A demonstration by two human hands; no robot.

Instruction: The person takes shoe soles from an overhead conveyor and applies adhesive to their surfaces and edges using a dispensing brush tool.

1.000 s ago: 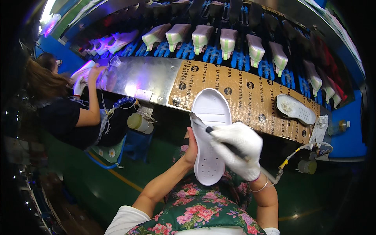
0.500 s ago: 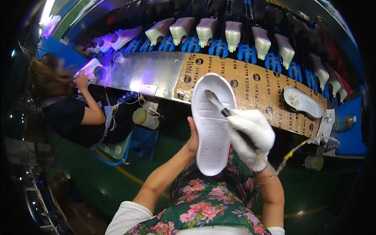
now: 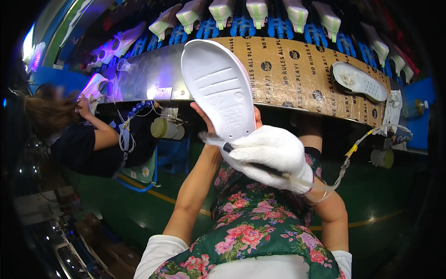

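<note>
A white shoe sole [image 3: 218,86] is tilted up before me, its lined, perforated inner face toward me. My left hand [image 3: 203,117] grips it from beneath around its lower part; fingers show at both edges, while the palm is hidden. My right hand [image 3: 274,156], in a white knit glove, is closed around a dark-handled brush [image 3: 213,139]. The brush's blurred bristles point left across the sole's lower end; whether they touch it I cannot tell. A second white sole [image 3: 360,83] lies on the printed cardboard [image 3: 274,69] to the right, something pale and crumpled inside.
Pale shoe uppers [image 3: 257,14] hang in a row over blue hand-shaped holders [image 3: 242,28] behind the bench. At left a co-worker [image 3: 88,139] holds a white shoe [image 3: 95,92]. Yellowish canisters [image 3: 167,129] hang below the bench edge. A hose [image 3: 344,167] runs by my right wrist.
The sole has tilted and moved up and left. My right hand with the brush has moved down from the sole's upper part to its lower end. The view has shifted too.
</note>
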